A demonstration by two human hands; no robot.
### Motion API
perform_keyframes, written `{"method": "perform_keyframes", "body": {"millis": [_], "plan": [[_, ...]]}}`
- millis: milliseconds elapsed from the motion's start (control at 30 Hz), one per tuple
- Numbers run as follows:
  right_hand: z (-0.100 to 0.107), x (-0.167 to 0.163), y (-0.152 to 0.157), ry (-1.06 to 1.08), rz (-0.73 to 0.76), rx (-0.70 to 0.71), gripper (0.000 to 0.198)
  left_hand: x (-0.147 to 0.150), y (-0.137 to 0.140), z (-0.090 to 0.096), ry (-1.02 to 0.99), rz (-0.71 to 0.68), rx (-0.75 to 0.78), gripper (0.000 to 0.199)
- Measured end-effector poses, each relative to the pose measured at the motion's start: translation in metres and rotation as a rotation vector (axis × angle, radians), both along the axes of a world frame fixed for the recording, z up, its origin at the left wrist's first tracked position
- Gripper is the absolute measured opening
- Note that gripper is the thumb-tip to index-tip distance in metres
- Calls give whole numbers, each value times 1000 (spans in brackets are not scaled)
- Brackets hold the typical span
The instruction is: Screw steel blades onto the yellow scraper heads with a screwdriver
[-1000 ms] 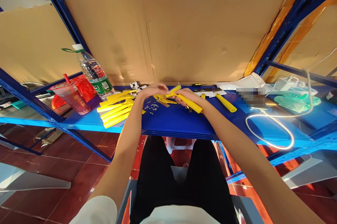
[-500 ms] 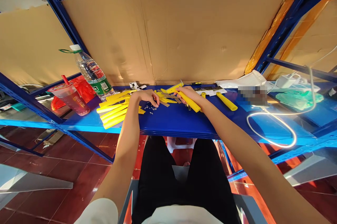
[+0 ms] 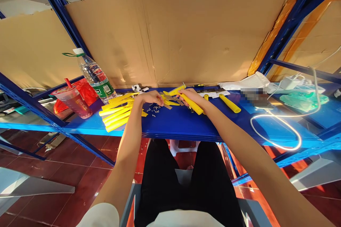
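Observation:
My right hand is wrapped round a long yellow plastic handle, which slants down to the right over the blue shelf. A narrower yellow end with a small metal tip shows beyond the fingers at the upper left. My left hand has its fingers bent together over the edge of a heap of brownish flat strips and yellow pieces. Whatever its fingertips hold is too small to tell. Small loose screws lie just below that hand. Several yellow handles are piled beside the left wrist, partly hidden by it.
Left of the pile stand a water bottle and a red drink cup. Another yellow handle lies to the right, with a black-and-yellow screwdriver behind. A white cable loops at the right. Cardboard walls the back.
My left hand has shifted slightly right, its fingertips moving from above the screws to the strips. My right hand keeps the yellow handle in nearly the same place.

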State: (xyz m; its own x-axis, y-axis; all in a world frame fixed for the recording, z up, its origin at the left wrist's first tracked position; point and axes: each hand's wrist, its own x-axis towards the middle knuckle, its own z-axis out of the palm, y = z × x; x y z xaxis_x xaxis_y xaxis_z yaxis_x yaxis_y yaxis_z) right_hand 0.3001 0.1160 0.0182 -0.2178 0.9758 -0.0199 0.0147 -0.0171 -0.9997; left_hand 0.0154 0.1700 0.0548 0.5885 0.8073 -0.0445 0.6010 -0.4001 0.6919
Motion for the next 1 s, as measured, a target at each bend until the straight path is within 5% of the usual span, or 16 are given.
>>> {"method": "perform_keyframes", "body": {"millis": [167, 300, 533, 1000], "plan": [[1, -1, -3, 5, 12, 17, 25, 4, 1, 5, -270, 162, 154, 35], [8, -4, -11, -10, 5, 29, 23, 20, -7, 5, -503, 131, 68, 40], [13, -5, -20, -34, 11, 64, 26, 41, -15, -5, -451, -2, 16, 33], [7, -2, -16, -54, 39, 91, 30, 47, -7, -18, -601, 42, -197, 35]]}}
